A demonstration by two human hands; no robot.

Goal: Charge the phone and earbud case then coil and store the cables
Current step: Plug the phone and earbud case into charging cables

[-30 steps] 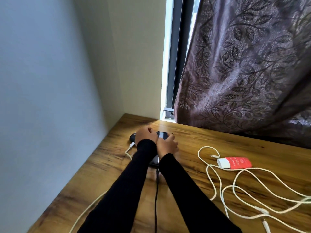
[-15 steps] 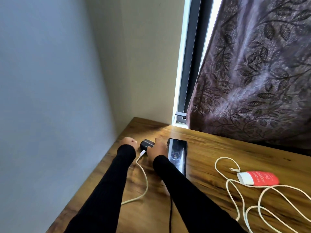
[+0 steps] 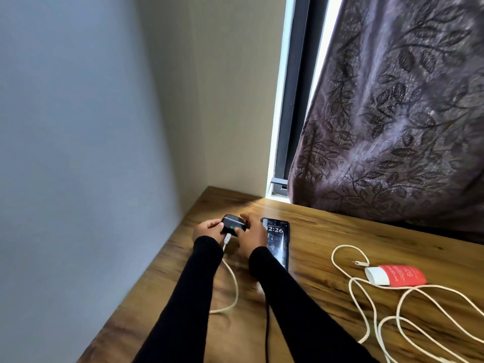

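Left hand: the left hand was on the left side of the earbud case, with its fingers curled round that side, gripping it.
Right hand: the right hand held the right side of the same case, thumb and fingers curled onto it; its wrist lay just beside the phone.
Earbud case: small, black, held between both hands near the far left corner of the table; a small green light showed on its front face. Whether it rested on the wood or was lifted slightly could not be told.
White cable: a white cable ran from its plug at the near side of the case, curved down between the two sleeves and looped left behind the left arm.
Phone: the phone lay flat, screen up and lit, showing 12:26, just right of the right hand.
Black cable: a black cable ran from beneath the right forearm to the near edge.
Loose cables: a tangle of white cables sprawled on the right, well apart from the hands.
Tube: a red tube with a white cap lay among those loops.
Curtain: a leaf-patterned curtain hung behind the table.
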